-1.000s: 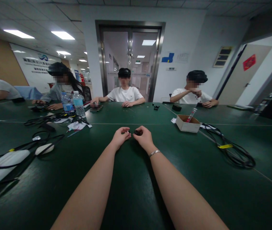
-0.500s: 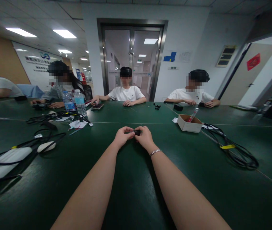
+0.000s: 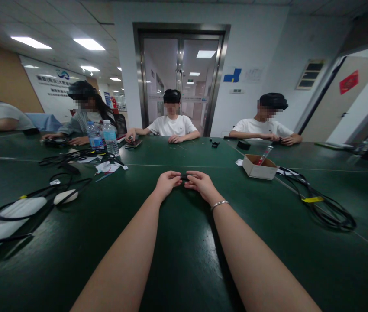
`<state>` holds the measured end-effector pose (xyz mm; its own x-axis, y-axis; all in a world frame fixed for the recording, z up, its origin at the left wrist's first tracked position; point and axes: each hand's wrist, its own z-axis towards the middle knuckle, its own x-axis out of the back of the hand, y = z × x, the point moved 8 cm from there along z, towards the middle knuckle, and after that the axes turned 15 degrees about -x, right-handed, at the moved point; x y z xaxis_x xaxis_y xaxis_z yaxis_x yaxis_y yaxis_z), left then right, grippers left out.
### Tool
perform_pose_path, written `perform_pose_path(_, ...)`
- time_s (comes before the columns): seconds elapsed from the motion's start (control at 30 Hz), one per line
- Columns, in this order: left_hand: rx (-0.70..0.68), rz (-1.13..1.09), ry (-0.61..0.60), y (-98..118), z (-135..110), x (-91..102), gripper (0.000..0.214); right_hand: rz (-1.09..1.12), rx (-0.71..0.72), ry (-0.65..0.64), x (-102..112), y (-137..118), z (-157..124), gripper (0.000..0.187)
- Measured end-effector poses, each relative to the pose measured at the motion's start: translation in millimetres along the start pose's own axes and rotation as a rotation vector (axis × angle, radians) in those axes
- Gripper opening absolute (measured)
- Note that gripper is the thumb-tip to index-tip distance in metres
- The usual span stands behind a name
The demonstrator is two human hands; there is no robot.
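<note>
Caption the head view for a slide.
Both hands, left hand and right hand, pinch a small black part above a green table.

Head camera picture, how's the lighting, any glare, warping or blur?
Head view: ceiling panels are blown out white; a soft sheen lies on the green table between the forearms; wide-angle warping bends the edges; the small dark part between left hand and right hand is too small to resolve.
</note>
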<state>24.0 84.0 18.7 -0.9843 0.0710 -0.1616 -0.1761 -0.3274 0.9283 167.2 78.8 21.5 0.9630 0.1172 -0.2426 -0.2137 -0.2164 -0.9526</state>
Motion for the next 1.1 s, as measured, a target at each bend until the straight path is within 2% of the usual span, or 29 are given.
perform_pose_path(0.2, -0.035, 0.079, -0.025, 2.7, 1.3, 2.8, 0.014, -0.016, -0.002, 0.003, 0.1, 0.7, 1.1, 0.015)
perform_pose_path(0.47, -0.014, 0.142, -0.050, 0.1, 2.6, 3.6, 0.012, 0.001, -0.007, -0.040, 0.0, 0.7, 1.4, 0.015)
perform_pose_path(0.7, -0.014, 0.334, -0.159, 5.2, 0.2, -0.9, 0.025, -0.020, -0.013, -0.122, -3.1, 0.3, -0.4, 0.018)
perform_pose_path(1.1, 0.047, 0.317, -0.152, 6.7, -0.1, 0.6, 0.036, -0.030, -0.058, -0.244, -7.8, 0.2, -4.5, 0.025)
